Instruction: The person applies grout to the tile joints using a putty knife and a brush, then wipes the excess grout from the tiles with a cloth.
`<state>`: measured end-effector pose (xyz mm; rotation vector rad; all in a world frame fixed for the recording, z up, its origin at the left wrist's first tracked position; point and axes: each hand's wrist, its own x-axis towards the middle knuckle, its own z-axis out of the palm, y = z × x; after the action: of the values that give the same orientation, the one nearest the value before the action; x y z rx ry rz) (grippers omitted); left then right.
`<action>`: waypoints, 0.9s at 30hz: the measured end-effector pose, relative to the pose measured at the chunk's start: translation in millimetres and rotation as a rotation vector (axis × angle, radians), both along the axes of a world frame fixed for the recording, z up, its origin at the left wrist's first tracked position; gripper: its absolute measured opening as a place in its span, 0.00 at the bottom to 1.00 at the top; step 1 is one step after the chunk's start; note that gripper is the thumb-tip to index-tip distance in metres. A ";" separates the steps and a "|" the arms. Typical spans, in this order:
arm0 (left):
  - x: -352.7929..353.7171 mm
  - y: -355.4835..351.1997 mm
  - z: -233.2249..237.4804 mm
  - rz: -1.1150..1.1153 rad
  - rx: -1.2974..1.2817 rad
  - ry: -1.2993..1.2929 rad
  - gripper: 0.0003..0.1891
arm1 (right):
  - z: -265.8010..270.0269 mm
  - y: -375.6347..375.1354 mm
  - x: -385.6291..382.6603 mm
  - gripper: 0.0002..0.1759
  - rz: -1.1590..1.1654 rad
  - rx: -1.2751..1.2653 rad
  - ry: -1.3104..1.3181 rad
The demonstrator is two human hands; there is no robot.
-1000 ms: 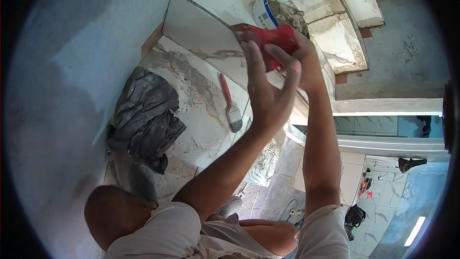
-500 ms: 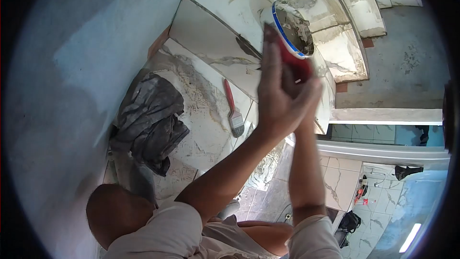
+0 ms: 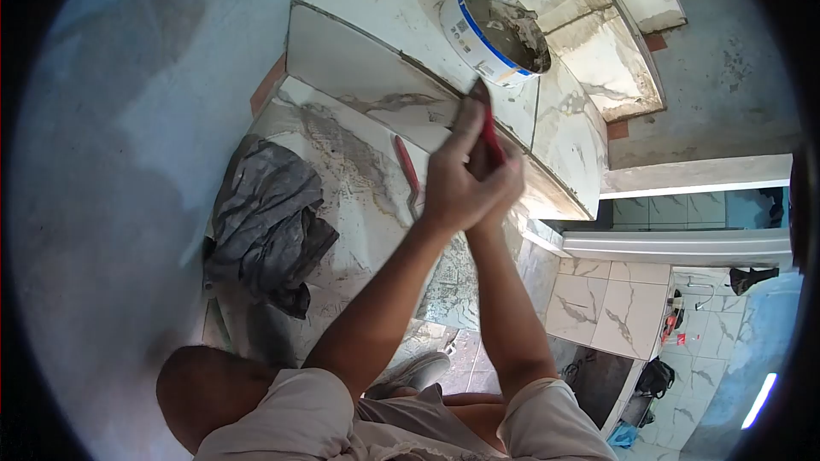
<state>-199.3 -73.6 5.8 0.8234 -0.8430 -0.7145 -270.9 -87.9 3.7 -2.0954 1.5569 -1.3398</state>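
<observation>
A red tool (image 3: 489, 130) with a dark tip is held between my two hands. My left hand (image 3: 454, 183) is closed around its near side, thumb stretched along it. Pressed against the left from the right side, my right hand (image 3: 507, 179) is closed on the same tool, its fingers partly hidden. Just beyond the tip, a white bucket (image 3: 478, 47) with a blue rim holds grey paste and stands on a marbled tile step. Left of my hands, a red-handled brush (image 3: 407, 162) lies on the tiles, its bristle end hidden behind my wrist.
A crumpled dark cloth or bag (image 3: 269, 213) lies on the lower tiles at the left, beside the blue-grey wall (image 3: 128, 145). More tiled steps (image 3: 611, 64) rise at the upper right. A doorway and tiled counter (image 3: 606, 307) are at the lower right.
Both hands have come down and back from the bucket with the red tool, and the bucket's side now shows. The view has shifted slightly; the brush's bristles are now covered.
</observation>
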 end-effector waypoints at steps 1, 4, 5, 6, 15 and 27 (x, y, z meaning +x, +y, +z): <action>-7.4 4.6 9.4 -0.027 -0.007 0.028 0.40 | -5.4 -2.0 -16.7 0.07 -0.051 -0.025 0.036; -23.4 13.8 28.7 0.047 -0.088 0.008 0.42 | 49.9 3.8 -23.3 0.10 0.023 0.046 -0.027; -24.2 17.3 33.7 0.131 -0.089 -0.043 0.42 | 74.0 3.1 -15.8 0.11 0.027 0.206 -0.120; -22.9 17.7 36.8 0.214 -0.093 -0.076 0.43 | 100.6 -0.1 -5.5 0.13 0.081 0.252 -0.073; 35.4 -16.4 35.9 0.511 0.224 -0.075 0.40 | 111.1 -108.4 102.2 0.26 0.579 0.169 0.404; 41.8 -57.0 64.2 0.267 0.414 0.077 0.57 | 109.2 -123.9 119.7 0.34 0.489 -0.010 0.691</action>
<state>-157.5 -130.5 70.1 1.2449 -0.5065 -0.6864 -151.1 -211.8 112.9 -2.8677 1.0697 -0.4773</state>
